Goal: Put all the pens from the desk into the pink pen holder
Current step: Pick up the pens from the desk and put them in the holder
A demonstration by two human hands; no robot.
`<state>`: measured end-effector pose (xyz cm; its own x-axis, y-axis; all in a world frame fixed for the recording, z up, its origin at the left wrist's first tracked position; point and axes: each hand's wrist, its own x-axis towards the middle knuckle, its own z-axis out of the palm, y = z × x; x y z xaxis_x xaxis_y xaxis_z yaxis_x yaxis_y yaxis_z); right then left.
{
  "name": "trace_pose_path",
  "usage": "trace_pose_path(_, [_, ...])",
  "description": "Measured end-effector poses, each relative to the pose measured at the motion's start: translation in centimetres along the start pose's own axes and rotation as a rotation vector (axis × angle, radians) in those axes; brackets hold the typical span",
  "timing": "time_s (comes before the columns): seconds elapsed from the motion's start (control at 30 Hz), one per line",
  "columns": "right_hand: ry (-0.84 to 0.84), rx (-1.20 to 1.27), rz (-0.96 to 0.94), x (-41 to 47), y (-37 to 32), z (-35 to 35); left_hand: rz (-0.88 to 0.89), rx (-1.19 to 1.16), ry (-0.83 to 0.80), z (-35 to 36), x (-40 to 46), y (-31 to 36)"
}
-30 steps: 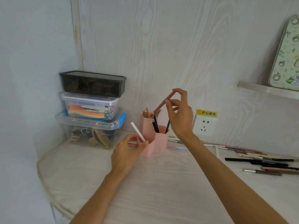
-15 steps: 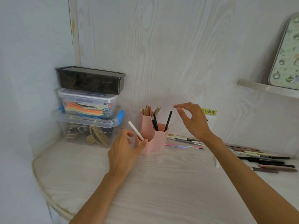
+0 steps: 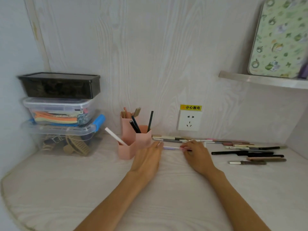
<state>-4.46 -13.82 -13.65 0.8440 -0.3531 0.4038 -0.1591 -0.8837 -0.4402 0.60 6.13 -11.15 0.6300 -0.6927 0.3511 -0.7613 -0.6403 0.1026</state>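
Note:
The pink pen holder [image 3: 127, 151] stands near the wall, left of centre. A white pen [image 3: 115, 136] leans out of its front cell, black pens [image 3: 150, 121] stand in the right cell, and brown ones [image 3: 126, 113] in the back cell. A thin purple-and-white pen [image 3: 170, 148] lies on the desk just right of the holder. My right hand [image 3: 197, 155] rests on the desk with its fingertips pinched on that pen's right end. My left hand [image 3: 147, 160] lies flat and open, fingertips by the pen's left end. Several more pens [image 3: 250, 153] lie to the right and along the wall [image 3: 175, 138].
Three stacked plastic boxes [image 3: 61, 114] fill the left corner. A wall socket [image 3: 189, 120] with a yellow label sits behind the pens. A shelf [image 3: 266, 80] at upper right carries a green patterned tin [image 3: 280, 39]. The desk's front-left edge [image 3: 10, 205] curves.
My right hand let a brown pen go into the holder's back cell, then dropped to the desk onto the purple pen. My left hand left the white pen and slid right.

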Motion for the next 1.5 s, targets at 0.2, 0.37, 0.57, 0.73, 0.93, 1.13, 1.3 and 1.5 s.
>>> trace_pose_path(0.2, [-0.099,0.096,0.047,0.4,1.0,-0.6,-0.123,0.198,-0.055,0.4,1.2,1.3])
trace_pose_path(0.37, [-0.121,0.181,0.024,0.4,1.0,-1.0,-0.090,0.029,-0.044,-0.2,0.3,0.4])
trace_pose_path(0.57, [-0.193,0.127,-0.008,0.3,0.7,-0.8,-0.063,-0.086,-0.029,-1.6,-1.6,-1.2])
trace_pose_path(0.73, [-0.122,0.113,-0.041,0.0,0.6,-0.9,-0.140,-0.209,0.141,-5.4,-3.3,-2.1])
trace_pose_path(0.93, [-0.088,0.123,-0.057,-0.3,0.6,-0.7,-0.191,-0.525,0.672,-12.2,-3.0,-2.5])
trace_pose_path(1.13, [-0.069,0.128,-0.061,-0.2,0.7,-0.5,-0.253,-0.053,0.908,-16.3,-0.6,-4.8])
trace_pose_path(1.3, [-0.081,0.114,-0.070,-0.1,0.8,-0.4,-0.245,0.169,0.652,-14.0,2.5,-6.6])
trace_pose_path(1.5, [-0.043,0.206,-0.033,-0.2,0.6,-0.4,-0.218,0.190,0.371,-8.2,2.7,-8.8])
